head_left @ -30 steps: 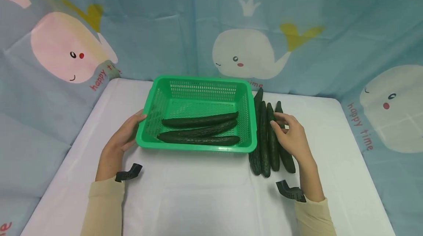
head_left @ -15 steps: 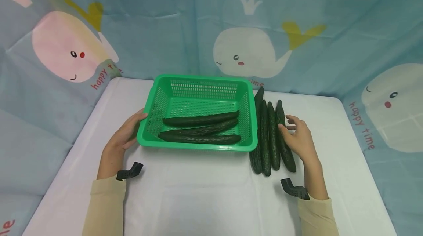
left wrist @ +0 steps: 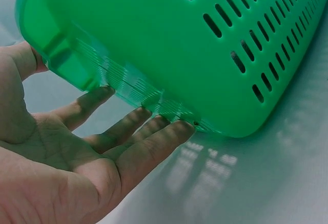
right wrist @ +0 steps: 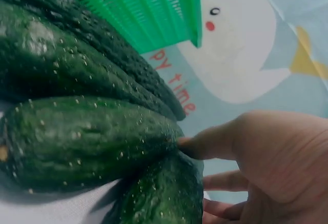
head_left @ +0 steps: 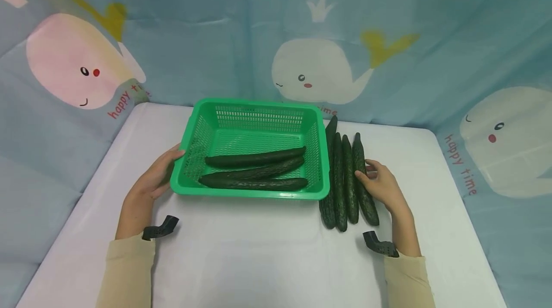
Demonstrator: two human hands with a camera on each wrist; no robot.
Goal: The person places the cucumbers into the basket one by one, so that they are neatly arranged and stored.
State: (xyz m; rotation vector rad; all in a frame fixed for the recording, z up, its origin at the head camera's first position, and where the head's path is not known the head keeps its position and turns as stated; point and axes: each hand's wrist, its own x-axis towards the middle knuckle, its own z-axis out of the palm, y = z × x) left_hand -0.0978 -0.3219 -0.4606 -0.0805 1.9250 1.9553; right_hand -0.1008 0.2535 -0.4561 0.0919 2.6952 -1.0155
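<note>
- The rightmost cucumber (head_left: pixel 366 198), right of centre in the head view, was grasped by the right hand (head_left: pixel 385 187), thumb on its left side and fingers on its right.
- The rim of the green basket (head_left: pixel 241 194), in the centre, was gripped at its left end by the left hand (head_left: pixel 153 176); three dark cucumbers (head_left: pixel 254 158) were held inside it.
- That grasp could, it was judged, be lost through slipping, since only the finger ends were applied to a long, smooth body.
- The neighbouring cucumbers (head_left: pixel 339 183) could be nudged or rolled, the thumb being placed so close to them.
- The basket could be skewed or tipped by uneven pressure at its left end.
- "happy time" was printed in red on the curtain (head_left: pixel 241 35), at left and right; at centre, only "time" could be read.
- No brand or label could be made out.
</note>
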